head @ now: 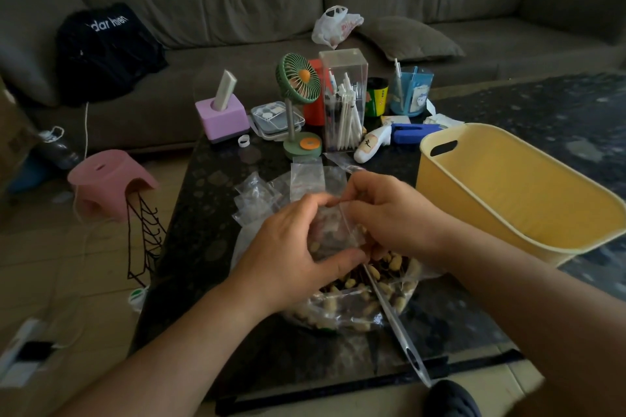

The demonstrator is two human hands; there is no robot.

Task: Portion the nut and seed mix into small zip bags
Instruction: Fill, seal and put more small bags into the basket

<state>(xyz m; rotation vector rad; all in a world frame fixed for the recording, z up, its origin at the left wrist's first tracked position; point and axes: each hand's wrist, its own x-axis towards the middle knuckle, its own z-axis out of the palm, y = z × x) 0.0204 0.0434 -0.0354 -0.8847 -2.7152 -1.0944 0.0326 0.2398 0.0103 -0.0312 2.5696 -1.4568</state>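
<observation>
At frame centre, our left hand and right hand both pinch one small zip bag. It hangs just above the nut mix on the counter.

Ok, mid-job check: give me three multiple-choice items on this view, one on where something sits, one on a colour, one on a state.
1. Where is the yellow tub relative to the hands?
A. On the person's right side
B. On the sofa
C. On the floor by the pink stool

2. What colour is the cage of the desk fan?
A. Blue
B. Green
C. White

3. What is the state of the small zip bag?
A. Lying flat and untouched on the table
B. Inside the yellow tub
C. Held by both hands above the big bag of nut mix

Answers:
1 A: the tub stands on the table's right part, beside the right hand.
2 B: its grille is green with an orange hub.
3 C: the left hand and right hand pinch it, a few nuts showing inside.
</observation>
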